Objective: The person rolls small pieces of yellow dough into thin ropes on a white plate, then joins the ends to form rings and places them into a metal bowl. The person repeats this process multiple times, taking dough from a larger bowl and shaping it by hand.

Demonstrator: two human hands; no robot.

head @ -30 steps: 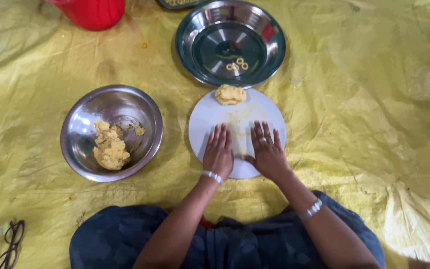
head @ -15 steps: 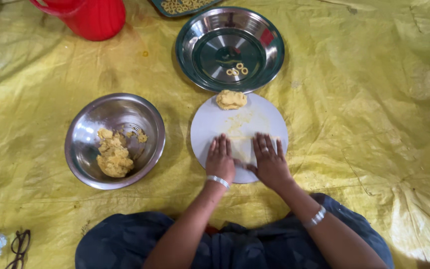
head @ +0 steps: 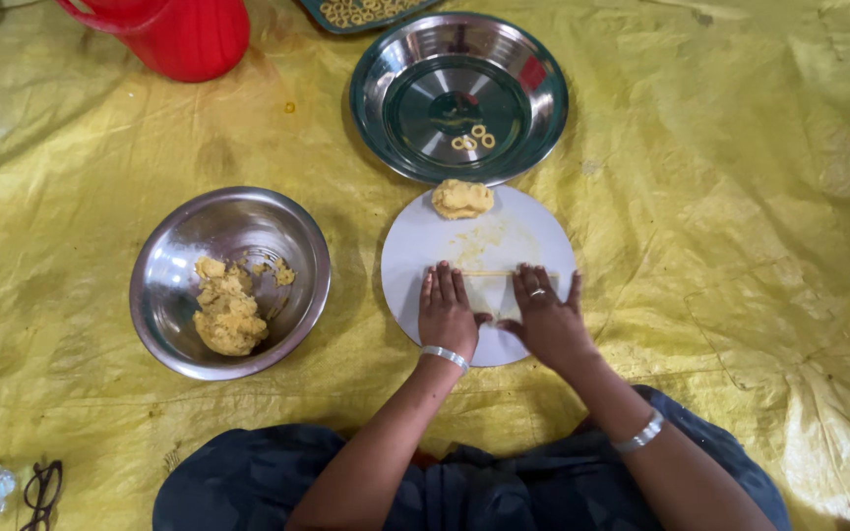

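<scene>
While both palms lie flat and open, holding nothing, the left hand [head: 447, 313] and right hand [head: 546, 320] press a thin yellow dough strand [head: 489, 273] across the middle of the round white board [head: 415, 251]; it looks soft, light, easily torn; best handled by its ends.

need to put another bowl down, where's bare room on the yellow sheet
The yellow sheet lies bare right of the round white board and steel plate, and between the steel bowl and red container. It is crowded on the board, where both hands roll a dough strand.
</scene>
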